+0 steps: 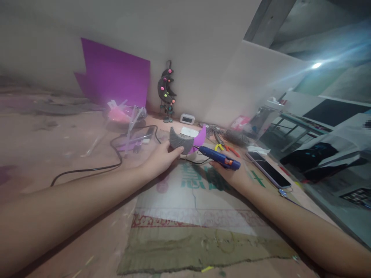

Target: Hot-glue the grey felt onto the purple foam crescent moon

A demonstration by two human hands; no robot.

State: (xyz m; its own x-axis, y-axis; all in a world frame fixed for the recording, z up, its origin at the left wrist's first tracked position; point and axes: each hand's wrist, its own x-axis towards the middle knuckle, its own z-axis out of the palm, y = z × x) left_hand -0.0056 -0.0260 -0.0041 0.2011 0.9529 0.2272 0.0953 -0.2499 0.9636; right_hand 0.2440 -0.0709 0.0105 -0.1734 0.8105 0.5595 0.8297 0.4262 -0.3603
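A crescent-shaped piece [183, 145], mostly wrapped in dark grey yarn with one bare purple tip, is pinched in my left hand [168, 154] over the cardboard sheet. My right hand [227, 168] is closed around a blue glue gun [218, 156]. Its nozzle points left and meets the crescent where grey gives way to purple; whether it touches cannot be made out. Propped against the wall behind is a dark crescent hanging ornament [167, 87] with small coloured pom-poms.
Behind my hands are a small white digital clock [187, 119], orange-and-yellow-handled pliers [227, 148] and grey yarn [236, 137]. A phone [269, 170] lies on the right. Purple sheets [116, 73] lean on the wall; glue sticks [131, 123] and a black cable [87, 169] are left. Printed cardboard [185, 243] covers the table.
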